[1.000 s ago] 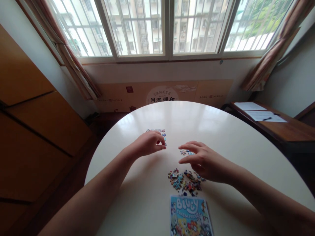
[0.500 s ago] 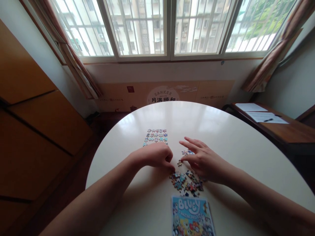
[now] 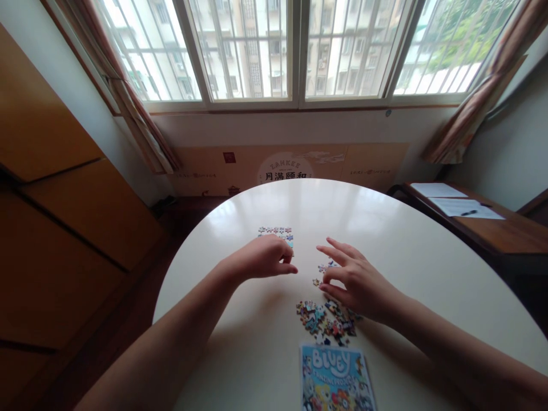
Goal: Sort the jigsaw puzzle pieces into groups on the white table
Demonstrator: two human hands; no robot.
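white table (image 3: 248, 342) lies beneath left hand (image 3: 266, 256), half-curled, and right hand (image 3: 357, 279), splayed by a puzzle piece (image 3: 316, 282), holds unclear.

Glossy white table (image 3: 411, 245), curved edge

Take the loose heap of puzzle pieces (image 3: 311, 317) as the clock's centre. At eleven o'clock, well apart, more pieces lie in rows (image 3: 276, 230), partly hidden. At twelve, a small cluster (image 3: 322, 268) lies nearer the heap. At six, just beside it, a "BLUEY" picture sheet (image 3: 337, 374) lies flat, face up.
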